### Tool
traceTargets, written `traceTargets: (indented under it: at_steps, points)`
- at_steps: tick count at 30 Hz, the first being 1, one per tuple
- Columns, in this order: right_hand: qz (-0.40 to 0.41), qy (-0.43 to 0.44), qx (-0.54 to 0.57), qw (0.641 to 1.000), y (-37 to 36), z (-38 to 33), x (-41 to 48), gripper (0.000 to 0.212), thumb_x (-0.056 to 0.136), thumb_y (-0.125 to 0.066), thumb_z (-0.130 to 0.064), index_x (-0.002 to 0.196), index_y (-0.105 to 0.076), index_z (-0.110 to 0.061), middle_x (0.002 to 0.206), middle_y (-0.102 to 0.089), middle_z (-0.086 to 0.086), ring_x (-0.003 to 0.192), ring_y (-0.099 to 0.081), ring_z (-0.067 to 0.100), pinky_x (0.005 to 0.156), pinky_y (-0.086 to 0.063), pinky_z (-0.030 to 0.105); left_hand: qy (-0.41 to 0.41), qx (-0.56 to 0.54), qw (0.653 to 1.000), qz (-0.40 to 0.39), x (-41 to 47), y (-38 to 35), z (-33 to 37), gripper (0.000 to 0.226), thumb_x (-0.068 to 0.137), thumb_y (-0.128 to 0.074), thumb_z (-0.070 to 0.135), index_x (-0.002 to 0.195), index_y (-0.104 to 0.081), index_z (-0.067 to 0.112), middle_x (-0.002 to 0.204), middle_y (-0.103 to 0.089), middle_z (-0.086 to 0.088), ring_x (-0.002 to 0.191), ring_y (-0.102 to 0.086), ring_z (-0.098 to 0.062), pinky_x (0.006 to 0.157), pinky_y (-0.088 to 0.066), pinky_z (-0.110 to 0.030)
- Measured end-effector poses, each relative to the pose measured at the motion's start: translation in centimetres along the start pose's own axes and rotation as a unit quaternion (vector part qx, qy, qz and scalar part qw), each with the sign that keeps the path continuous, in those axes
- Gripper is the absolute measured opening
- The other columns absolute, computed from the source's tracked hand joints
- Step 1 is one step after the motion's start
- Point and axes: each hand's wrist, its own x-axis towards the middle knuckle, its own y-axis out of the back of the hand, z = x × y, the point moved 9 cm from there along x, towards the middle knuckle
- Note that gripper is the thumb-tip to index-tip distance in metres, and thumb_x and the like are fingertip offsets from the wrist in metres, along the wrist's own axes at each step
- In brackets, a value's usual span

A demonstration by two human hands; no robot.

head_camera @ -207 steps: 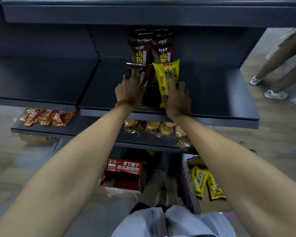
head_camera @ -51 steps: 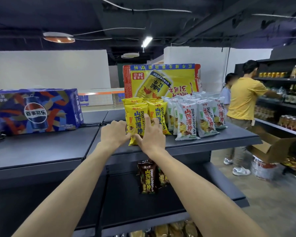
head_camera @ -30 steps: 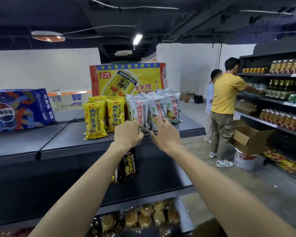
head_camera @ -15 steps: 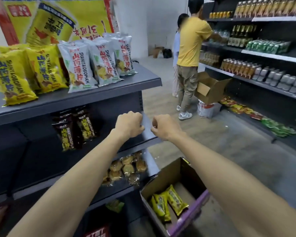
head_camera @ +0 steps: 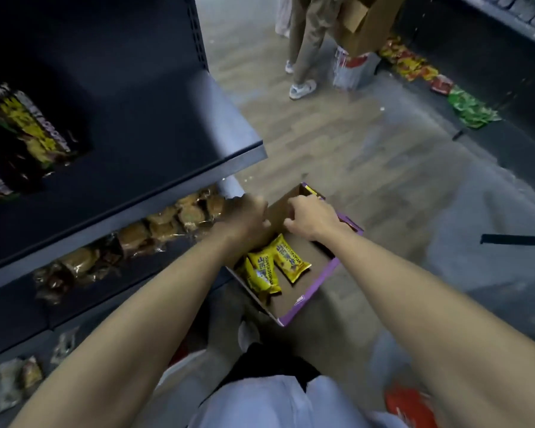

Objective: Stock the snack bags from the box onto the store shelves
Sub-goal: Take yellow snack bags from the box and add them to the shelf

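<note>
An open cardboard box (head_camera: pixel 310 292) with a purple rim sits on the floor beside the dark shelf unit (head_camera: pixel 155 186). Three yellow snack bags (head_camera: pixel 286 257) lie in its left half. My left hand (head_camera: pixel 250 213) and my right hand (head_camera: pixel 312 216) hover side by side over the far end of the box, fingers loosely curled and holding nothing. The left hand is blurred. Dark brown snack bags (head_camera: pixel 28 131) stand on the middle shelf at the left.
Clear packs of round pastries (head_camera: pixel 164 223) line the shelf below. A person's legs (head_camera: pixel 305 44) stand up the aisle by a tilted cardboard box (head_camera: pixel 362 23). Red and green bags (head_camera: pixel 470 109) lie on the low right-hand shelf. Something red (head_camera: pixel 410 404) lies by my knees.
My view has tilted from the top shelf down to the floor box. Both hands have dropped from the shelf edge to just above the box, still holding nothing.
</note>
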Motion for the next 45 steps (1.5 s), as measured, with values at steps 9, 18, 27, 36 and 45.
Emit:
traceTargets:
  at_steps: [9,18,27,36,45]
  points:
    - [-0.109,-0.159,0.071,0.979,-13.2,9.7,2.5,0.028,0.085,-0.060,-0.031,0.111,-0.063,-0.020,0.116,-0.064,0.011,0.105,-0.061,0.034,0.082,-0.049,0.036,0.026,0.001,0.985,-0.168,0.7,-16.9,-0.7,0.031,0.088,-0.055,0.040,0.111,-0.061,0.020,0.113,-0.061,-0.010,0.103,-0.062,-0.034,0.081,-0.048,-0.035]
    - [-0.157,-0.105,0.070,0.979,-20.1,12.3,8.1,0.034,0.087,-0.060,-0.031,0.118,-0.053,-0.018,0.119,-0.062,0.012,0.111,-0.058,0.035,0.086,-0.048,0.036,0.174,-0.102,0.952,-0.232,0.5,-25.6,-1.9,0.027,0.086,-0.058,0.038,0.105,-0.059,0.019,0.110,-0.063,-0.012,0.100,-0.062,-0.035,0.080,-0.051,-0.038]
    - [-0.214,-0.038,0.062,0.974,-27.1,12.5,12.9,0.045,0.088,-0.062,-0.027,0.129,-0.047,-0.017,0.126,-0.053,0.013,0.118,-0.052,0.035,0.093,-0.045,0.039,0.232,-0.182,0.931,-0.215,4.0,-30.1,-2.8,0.027,0.088,-0.060,0.034,0.110,-0.059,0.018,0.111,-0.062,-0.012,0.098,-0.060,-0.036,0.080,-0.051,-0.039]
    - [-0.183,-0.015,0.009,0.983,-32.2,11.8,16.4,0.057,0.090,-0.061,-0.022,0.142,-0.037,-0.026,0.138,-0.036,0.011,0.128,-0.038,0.032,0.099,-0.041,0.041,0.230,-0.180,0.937,-0.191,6.0,-34.1,-2.5,0.032,0.088,-0.060,0.024,0.115,-0.051,0.009,0.113,-0.058,-0.016,0.102,-0.057,-0.040,0.080,-0.046,-0.040]
    - [-0.240,0.078,-0.109,0.962,-35.4,11.6,18.2,0.054,0.094,-0.056,-0.017,0.142,-0.034,-0.021,0.157,-0.013,0.013,0.139,-0.024,0.035,0.097,-0.044,0.055,0.281,-0.128,0.932,-0.188,8.4,-37.1,-3.1,0.047,0.090,-0.062,0.027,0.129,-0.047,0.007,0.130,-0.048,-0.016,0.120,-0.049,-0.035,0.092,-0.046,-0.041]
